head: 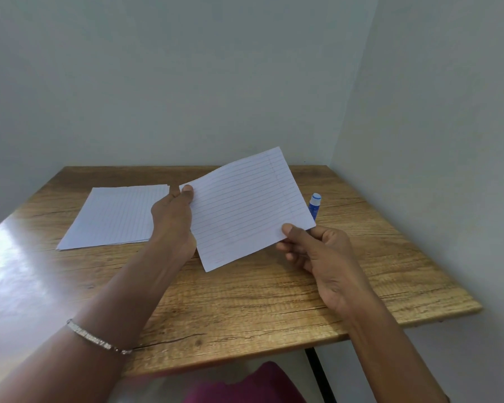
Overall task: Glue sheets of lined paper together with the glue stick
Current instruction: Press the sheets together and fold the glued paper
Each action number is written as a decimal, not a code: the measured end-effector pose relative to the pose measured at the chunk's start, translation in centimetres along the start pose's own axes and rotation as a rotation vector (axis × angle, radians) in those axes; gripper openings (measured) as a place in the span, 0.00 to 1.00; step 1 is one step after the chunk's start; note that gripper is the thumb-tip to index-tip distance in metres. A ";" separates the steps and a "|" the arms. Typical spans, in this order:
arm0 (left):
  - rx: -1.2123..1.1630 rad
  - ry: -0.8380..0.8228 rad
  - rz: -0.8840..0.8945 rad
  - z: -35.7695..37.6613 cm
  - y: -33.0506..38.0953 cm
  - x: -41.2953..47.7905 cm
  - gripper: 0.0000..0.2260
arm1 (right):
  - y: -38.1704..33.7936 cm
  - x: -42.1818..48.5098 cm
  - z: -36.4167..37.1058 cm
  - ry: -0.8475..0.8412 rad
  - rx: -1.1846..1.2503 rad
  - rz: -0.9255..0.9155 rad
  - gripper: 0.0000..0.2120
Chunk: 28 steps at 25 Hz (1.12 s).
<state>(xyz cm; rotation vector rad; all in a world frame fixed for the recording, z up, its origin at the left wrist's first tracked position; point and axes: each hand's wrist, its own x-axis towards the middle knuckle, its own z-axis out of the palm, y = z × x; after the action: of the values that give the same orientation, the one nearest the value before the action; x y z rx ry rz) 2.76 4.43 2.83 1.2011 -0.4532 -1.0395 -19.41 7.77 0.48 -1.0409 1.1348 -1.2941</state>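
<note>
A small sheet of lined paper is held up above the wooden table, tilted. My left hand pinches its left edge, thumb on top near the upper corner. My right hand pinches its lower right corner between thumb and fingers. A stack of lined sheets lies flat on the table at the left. The glue stick, blue with a white cap end, lies behind the held sheet's right edge, partly hidden.
The table stands in a corner, with walls close behind and to the right. A black table leg shows under the front edge, beside pink fabric. A bracelet is on my left wrist.
</note>
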 end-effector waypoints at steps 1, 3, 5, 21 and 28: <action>-0.011 -0.003 -0.021 0.0 0.1 0.0 0.09 | 0.1 0.0 0.2 -0.010 0.009 0.009 0.11; -0.013 -0.013 -0.039 -0.1 0.2 -0.1 0.11 | 0.2 0.0 0.7 -0.020 0.008 -0.006 0.12; -0.001 -0.020 -0.040 -0.1 0.2 0.0 0.08 | 0.3 0.0 1.1 -0.008 -0.011 -0.028 0.11; 0.865 0.119 0.348 -5.9 0.1 0.1 0.14 | 0.6 -2.3 0.9 -0.094 -0.218 0.040 0.23; 1.151 0.082 0.555 -6.4 -0.1 -1.4 0.24 | -0.1 -2.7 1.1 -0.008 -0.227 -0.013 0.28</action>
<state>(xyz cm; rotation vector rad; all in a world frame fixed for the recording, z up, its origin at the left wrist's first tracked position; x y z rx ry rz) 6.92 9.07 0.89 1.9326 -1.3324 -0.1704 -18.25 10.41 0.86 -1.2191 1.2924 -1.1896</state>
